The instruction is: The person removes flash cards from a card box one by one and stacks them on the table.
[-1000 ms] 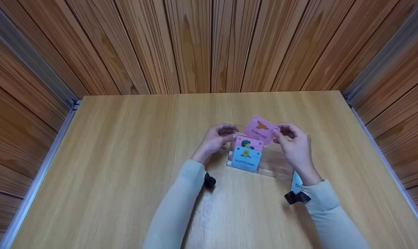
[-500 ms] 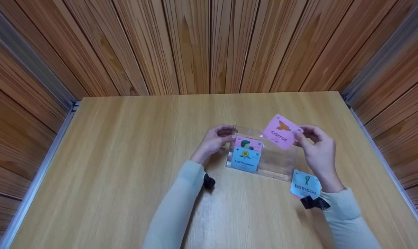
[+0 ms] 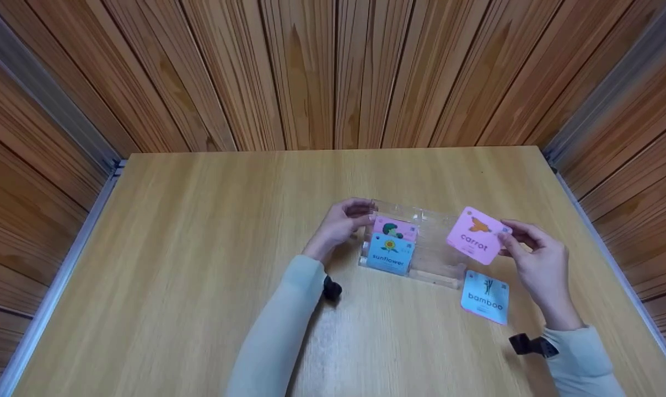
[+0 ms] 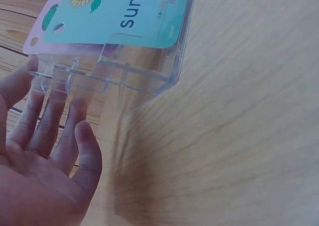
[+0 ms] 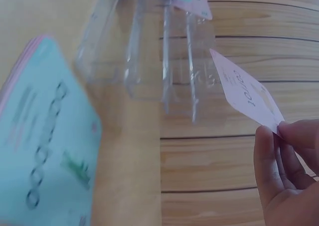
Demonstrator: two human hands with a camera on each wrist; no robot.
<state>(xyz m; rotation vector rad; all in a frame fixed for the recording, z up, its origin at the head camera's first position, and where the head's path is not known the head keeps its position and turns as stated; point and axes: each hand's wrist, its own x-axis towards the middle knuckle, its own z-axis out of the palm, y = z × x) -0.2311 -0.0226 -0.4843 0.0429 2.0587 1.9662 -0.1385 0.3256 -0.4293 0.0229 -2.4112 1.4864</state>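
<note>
My right hand (image 3: 542, 270) pinches a pink carrot card (image 3: 478, 236) by its right corner, held above the table to the right of a clear plastic card holder (image 3: 438, 270). My left hand (image 3: 337, 227) grips the holder's left side; in the left wrist view the thumb is at its front edge and the fingers are behind. A blue sunflower card (image 3: 390, 253) stands in the holder's left front, partly covering a pink card (image 3: 395, 227) with a green picture. A blue bamboo card (image 3: 485, 298) lies on the table, below the carrot card.
In the right wrist view, pink edges show under the bamboo card (image 5: 55, 141), like a small stack. The wooden table (image 3: 211, 248) is enclosed by wood-plank walls (image 3: 311, 71) at the back and sides.
My right hand has carried the carrot card rightward and down, away from the holder's top. This uncovers the bamboo card and the holder's right part. My left hand stays in place.
</note>
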